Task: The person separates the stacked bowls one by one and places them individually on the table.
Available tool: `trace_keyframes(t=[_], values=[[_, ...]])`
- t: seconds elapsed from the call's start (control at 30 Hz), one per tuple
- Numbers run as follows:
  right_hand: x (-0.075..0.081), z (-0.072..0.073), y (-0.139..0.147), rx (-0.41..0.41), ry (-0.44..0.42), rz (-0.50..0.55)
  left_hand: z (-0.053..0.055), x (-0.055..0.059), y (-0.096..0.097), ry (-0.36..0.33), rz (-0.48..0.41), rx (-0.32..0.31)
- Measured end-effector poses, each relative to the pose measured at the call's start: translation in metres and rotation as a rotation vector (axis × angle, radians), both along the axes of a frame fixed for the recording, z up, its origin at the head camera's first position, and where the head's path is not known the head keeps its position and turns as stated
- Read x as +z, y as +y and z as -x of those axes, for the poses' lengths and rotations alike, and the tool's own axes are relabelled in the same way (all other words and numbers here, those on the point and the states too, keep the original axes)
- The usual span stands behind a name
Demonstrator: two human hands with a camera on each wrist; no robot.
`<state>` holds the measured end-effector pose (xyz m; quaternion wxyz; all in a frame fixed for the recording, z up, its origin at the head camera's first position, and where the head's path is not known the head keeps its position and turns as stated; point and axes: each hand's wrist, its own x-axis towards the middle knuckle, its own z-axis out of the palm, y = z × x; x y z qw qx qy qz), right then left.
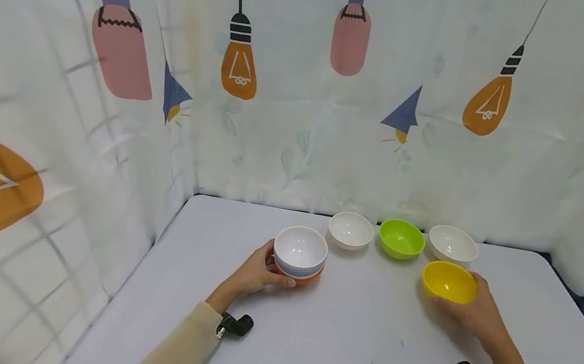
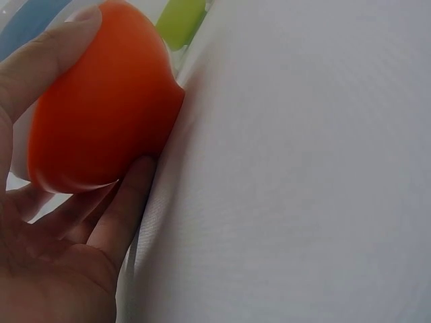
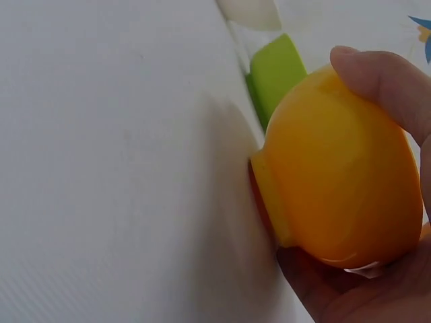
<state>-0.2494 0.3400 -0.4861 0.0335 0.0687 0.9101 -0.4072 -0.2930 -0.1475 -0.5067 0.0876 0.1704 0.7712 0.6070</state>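
My left hand grips an orange bowl, thumb on its near side and fingers on its left side and by the foot. Nested in the orange bowl are a light blue-grey bowl and, on top, a white-lined bowl. The stack stands upright, low over the table. On the right, a yellow bowl is held by my right hand, with the thumb along its near side. In the right wrist view its foot shows just beside the tabletop, a shadow next to it.
Along the table's back edge stand a white bowl, a green bowl and another white bowl in a row. Behind them hangs a curtain printed with lamps. White cloth covers the table.
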Motion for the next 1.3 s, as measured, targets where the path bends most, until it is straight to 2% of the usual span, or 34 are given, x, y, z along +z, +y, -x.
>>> trace_keyframes(t=[0.73,1.3], values=[[-0.005,-0.002,0.037,0.031,-0.016,0.019,-0.002,0.001,0.002,-0.013,-0.016,0.020],[-0.003,-0.005,0.042,0.073,0.002,0.022,-0.002,0.001,0.001,-0.030,-0.005,0.014]])
